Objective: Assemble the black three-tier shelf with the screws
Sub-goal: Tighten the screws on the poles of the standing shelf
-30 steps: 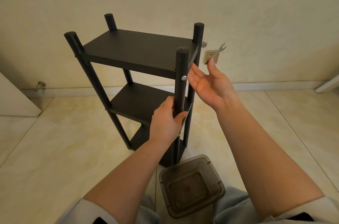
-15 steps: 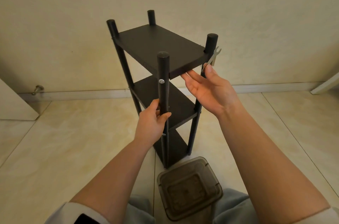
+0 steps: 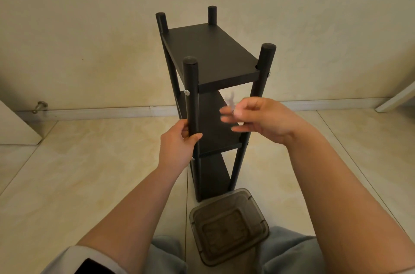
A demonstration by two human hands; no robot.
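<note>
The black three-tier shelf (image 3: 208, 51) stands upright on the tiled floor, its short end turned toward me. My left hand (image 3: 179, 145) grips the near left post (image 3: 191, 98) just below the top board. A silver screw head (image 3: 187, 92) shows on that post. My right hand (image 3: 262, 120), blurred by motion, hovers in front of the shelf between the top and middle boards and pinches a small silver wrench (image 3: 230, 100). Another screw head (image 3: 268, 74) shows on the near right post.
A smoky plastic box (image 3: 229, 226) lies upside down on the floor in front of my knees, just before the shelf's foot. The wall and baseboard (image 3: 101, 112) run behind the shelf. A metal doorstop (image 3: 40, 106) sticks out at left beside a white panel.
The shelf has turned further, so its short end now faces me. My right hand left the top board's edge, dropped lower and curled its fingers on the wrench. My left hand kept hold of the post.
</note>
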